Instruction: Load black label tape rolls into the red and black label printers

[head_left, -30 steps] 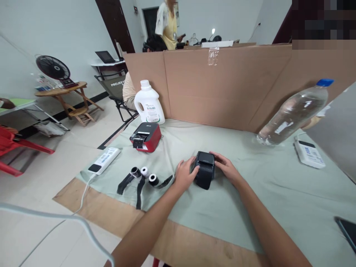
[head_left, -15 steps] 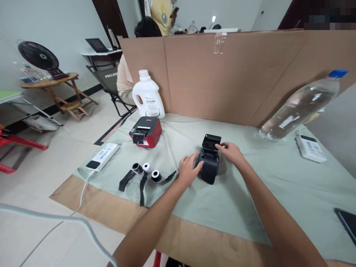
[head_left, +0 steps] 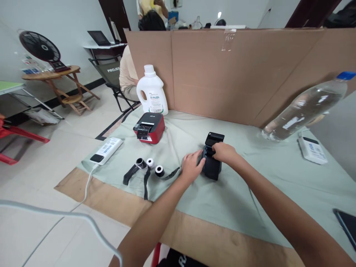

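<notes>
A small black label printer (head_left: 213,167) stands on the green cloth (head_left: 250,185) in the middle of the table, its lid (head_left: 214,138) tipped up. My left hand (head_left: 192,167) presses against the printer's left side, fingers curled on it. Over the open top reaches my right hand (head_left: 224,152), fingers bent down into the compartment; what they touch is hidden. Three small rolls with black tape tails (head_left: 150,170) lie just left of my left hand.
A red and black printer (head_left: 149,127) and a white jug (head_left: 152,92) stand at the back left, before a cardboard wall (head_left: 236,70). A white power strip (head_left: 105,150) lies left. A clear bottle (head_left: 304,106), a white device (head_left: 311,150) and a dark phone (head_left: 346,226) are at right. People sit beyond the wall.
The printer's lid went from closed to raised. My right hand moved from the printer's right side onto its open top. My left hand stayed on the left side.
</notes>
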Motion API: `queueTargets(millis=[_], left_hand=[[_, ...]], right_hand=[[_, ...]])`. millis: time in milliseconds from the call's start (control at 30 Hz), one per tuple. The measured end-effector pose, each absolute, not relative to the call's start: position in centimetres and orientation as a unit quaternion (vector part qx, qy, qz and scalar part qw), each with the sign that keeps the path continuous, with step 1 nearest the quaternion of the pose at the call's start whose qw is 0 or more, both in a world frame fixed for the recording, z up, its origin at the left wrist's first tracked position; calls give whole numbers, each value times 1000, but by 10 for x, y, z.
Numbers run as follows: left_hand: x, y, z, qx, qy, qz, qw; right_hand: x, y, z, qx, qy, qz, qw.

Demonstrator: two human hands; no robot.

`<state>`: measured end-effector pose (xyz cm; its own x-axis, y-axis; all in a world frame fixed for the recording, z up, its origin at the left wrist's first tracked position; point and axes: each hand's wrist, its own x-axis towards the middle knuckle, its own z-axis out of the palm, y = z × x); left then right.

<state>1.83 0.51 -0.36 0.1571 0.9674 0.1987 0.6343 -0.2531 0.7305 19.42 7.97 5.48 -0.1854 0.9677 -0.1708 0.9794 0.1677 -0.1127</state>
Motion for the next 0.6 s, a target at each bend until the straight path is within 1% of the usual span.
queueTargets(millis=[100,200,267,333,400,467,533,600], left_hand=[[17,7,-5,710,551,348,268],[15,9,-8,689,549,374,290],[14,8,-8,672,546,407,290],[11,4,-5,657,539,454,268],[9,-2,-1,652,524,495,233],[6,-9,4,667,498,515,205],[5,-15,8,704,449,515,196],[5,-17,10,742,398,503,197]], right_hand=[[210,80,64,604,785,-132,-45],[229,71,83,583,766,-234,-135],[236,57,98,583,728,-319,-166],[235,37,109,582,705,-362,-181],[229,17,115,573,715,-347,-197],[221,-1,114,562,738,-305,-215],[213,-15,112,550,755,-279,-224],[207,-25,110,533,767,-278,-225]])
